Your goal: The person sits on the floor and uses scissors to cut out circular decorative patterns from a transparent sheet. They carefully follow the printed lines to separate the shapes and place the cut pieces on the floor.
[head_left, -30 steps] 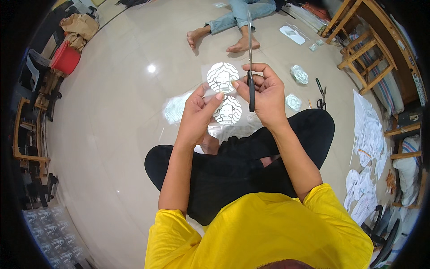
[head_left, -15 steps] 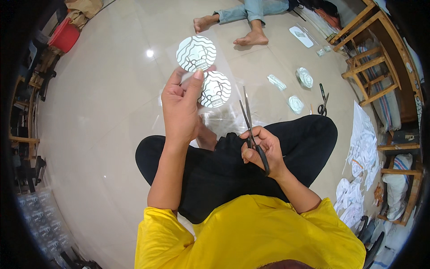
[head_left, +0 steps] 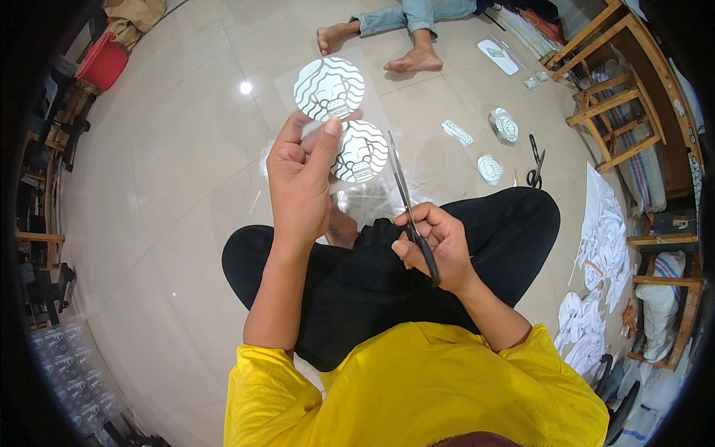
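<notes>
My left hand (head_left: 304, 171) pinches a clear plastic sheet that carries two round stickers, thumb on top. The upper round sticker (head_left: 328, 89) is pale with dark wavy lines, and the lower round sticker (head_left: 360, 152) has a like pattern. In my right hand (head_left: 434, 242) is a pair of black-handled scissors (head_left: 406, 195), held by the handles. Their blades point up and away from me, nearly closed, with the tips just right of the lower sticker. Whether the blades touch the sheet I cannot tell.
Stacks of round cut pieces (head_left: 503, 125) and another pair of scissors (head_left: 535, 170) lie on the floor to the right. Clear scraps (head_left: 372, 195) lie before my legs. Another person's bare feet (head_left: 414, 61) are at the far side. White scraps (head_left: 599, 238) and wooden stools (head_left: 618, 119) stand right.
The scissors have moved a little up and left, closer to the lower sticker, and their blades have come together. The left hand and sheet have barely shifted.
</notes>
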Tool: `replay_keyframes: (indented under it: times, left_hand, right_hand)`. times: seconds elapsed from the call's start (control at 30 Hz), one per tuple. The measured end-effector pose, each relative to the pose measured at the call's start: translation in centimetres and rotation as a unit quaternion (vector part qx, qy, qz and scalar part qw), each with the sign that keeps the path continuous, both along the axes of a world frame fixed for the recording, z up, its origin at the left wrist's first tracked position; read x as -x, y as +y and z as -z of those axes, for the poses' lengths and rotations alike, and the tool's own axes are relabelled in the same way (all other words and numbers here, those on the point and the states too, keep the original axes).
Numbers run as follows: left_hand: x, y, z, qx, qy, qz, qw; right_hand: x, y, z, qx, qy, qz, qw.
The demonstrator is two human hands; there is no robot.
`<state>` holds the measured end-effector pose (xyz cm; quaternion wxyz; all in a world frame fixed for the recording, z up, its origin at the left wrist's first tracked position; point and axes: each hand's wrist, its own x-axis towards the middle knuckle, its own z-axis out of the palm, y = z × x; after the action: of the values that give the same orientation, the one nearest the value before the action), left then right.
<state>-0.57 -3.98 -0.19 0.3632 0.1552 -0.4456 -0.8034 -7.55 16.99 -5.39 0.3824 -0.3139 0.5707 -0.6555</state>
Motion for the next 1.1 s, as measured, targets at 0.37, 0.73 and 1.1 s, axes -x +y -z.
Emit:
replay_keyframes:
  times: [0.37,0.73,1.1]
  left_hand:
    - [-0.2,-0.1,0.1,0.002,0.003,0.009,1.0]
    - [-0.1,0.1,-0.1,0.004,-0.002,0.001,1.0]
    - [-0.2,0.1,-0.1,0.007,-0.005,0.009,1.0]
  right_hand:
    - [-0.1,-0.1,0.5,0.018,-0.022,0.007,1.0]
    - [0.0,-0.2,-0.8,-0.026,-0.018,0.01,0.999]
    - [0.0,-0.2,-0.4,-0.021,-0.002,0.023,1.0]
